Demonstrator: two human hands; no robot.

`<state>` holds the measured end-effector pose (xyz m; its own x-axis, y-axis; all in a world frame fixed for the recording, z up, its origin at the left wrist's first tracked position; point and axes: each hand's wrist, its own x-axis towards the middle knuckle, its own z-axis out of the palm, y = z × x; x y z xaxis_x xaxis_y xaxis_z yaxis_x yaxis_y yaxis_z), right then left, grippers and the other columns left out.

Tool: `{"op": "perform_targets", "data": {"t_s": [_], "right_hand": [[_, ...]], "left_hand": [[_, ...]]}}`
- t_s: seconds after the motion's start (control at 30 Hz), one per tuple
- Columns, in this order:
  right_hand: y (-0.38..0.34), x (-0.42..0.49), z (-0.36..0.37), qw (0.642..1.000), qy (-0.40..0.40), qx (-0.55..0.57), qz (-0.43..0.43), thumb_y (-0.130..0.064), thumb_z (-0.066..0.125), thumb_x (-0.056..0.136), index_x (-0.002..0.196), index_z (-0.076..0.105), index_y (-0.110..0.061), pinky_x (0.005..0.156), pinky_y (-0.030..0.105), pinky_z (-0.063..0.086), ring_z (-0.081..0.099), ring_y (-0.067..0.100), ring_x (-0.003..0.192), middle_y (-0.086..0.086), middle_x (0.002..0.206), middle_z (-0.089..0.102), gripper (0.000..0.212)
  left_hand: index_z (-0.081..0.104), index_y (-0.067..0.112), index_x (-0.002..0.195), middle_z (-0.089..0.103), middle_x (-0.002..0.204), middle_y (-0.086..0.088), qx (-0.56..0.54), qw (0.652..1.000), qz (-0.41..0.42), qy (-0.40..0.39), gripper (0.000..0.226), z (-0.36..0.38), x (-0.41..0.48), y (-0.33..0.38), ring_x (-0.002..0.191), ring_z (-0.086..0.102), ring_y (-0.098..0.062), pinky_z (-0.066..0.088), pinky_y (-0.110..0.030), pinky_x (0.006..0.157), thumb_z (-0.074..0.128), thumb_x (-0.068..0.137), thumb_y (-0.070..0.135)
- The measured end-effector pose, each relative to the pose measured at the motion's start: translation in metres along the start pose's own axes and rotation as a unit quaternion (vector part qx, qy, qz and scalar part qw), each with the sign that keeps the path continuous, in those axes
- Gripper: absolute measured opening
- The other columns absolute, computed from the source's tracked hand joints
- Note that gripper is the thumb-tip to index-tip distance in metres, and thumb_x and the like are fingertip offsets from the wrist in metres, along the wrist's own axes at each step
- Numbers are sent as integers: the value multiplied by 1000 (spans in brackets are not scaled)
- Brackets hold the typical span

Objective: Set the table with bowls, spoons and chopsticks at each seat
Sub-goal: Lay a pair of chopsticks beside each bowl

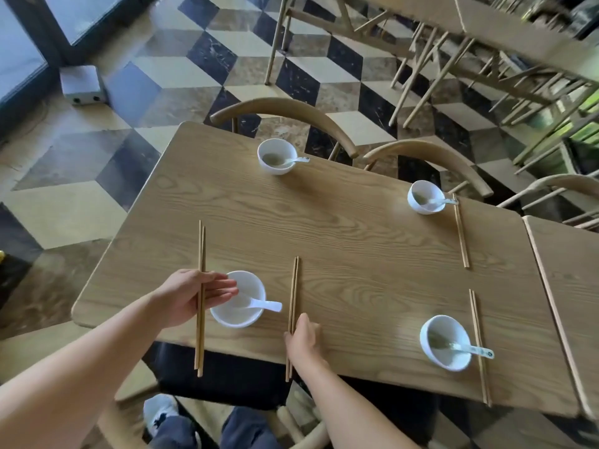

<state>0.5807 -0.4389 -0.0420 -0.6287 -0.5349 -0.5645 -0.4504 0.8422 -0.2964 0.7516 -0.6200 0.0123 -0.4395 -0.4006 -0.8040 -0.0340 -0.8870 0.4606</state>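
Chopsticks in two pairs at the near-left seat. First pair (201, 254) pinched in left hand (188, 298), held just left of the white bowl (256, 283), fingers stretched toward its rim. Second pair (295, 286) lying just right of the bowl, near ends past the table (356, 254) edge, gripped by right hand (303, 338), knuckles up. Spoon (270, 306) resting in the bowl. Both forearms bare, reaching forward.

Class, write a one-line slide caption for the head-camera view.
Table setting: right hand grips chopsticks beside the near-left bowl; left hand holds another pair; the far-left bowl has none.
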Motion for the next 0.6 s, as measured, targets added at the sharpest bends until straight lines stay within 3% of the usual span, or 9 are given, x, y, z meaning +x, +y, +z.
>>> {"op": "perform_targets", "data": {"t_s": [0.2, 0.37, 0.6], "right_hand": [[5, -5, 2, 1000, 6, -13, -17, -24, 57, 92, 83, 43, -17, 64, 26, 34, 46, 19, 75, 4, 97, 60, 18], [7, 1, 4, 1000, 14, -13, -14, -20, 55, 92, 68, 31, -20, 66, 25, 33, 43, 18, 75, 8, 98, 63, 35], [5, 6, 3, 1000, 23, 8, -7, -26, 57, 93, 79, 44, -16, 62, 27, 39, 49, 19, 72, 2, 87, 56, 22]], "left_hand": [[57, -17, 115, 71, 105, -33, 13, 1000, -4, -1, 28, 11, 2, 2, 89, 75, -39, 63, -35, 60, 39, 103, 1], [58, -17, 114, 72, 104, -33, 11, 1000, -6, -6, 29, 18, 3, -2, 89, 75, -39, 63, -35, 60, 39, 103, 1], [56, -16, 116, 72, 104, -32, 9, 1000, -11, 0, 29, 16, 6, -10, 90, 75, -39, 62, -35, 60, 39, 103, 2]]}}
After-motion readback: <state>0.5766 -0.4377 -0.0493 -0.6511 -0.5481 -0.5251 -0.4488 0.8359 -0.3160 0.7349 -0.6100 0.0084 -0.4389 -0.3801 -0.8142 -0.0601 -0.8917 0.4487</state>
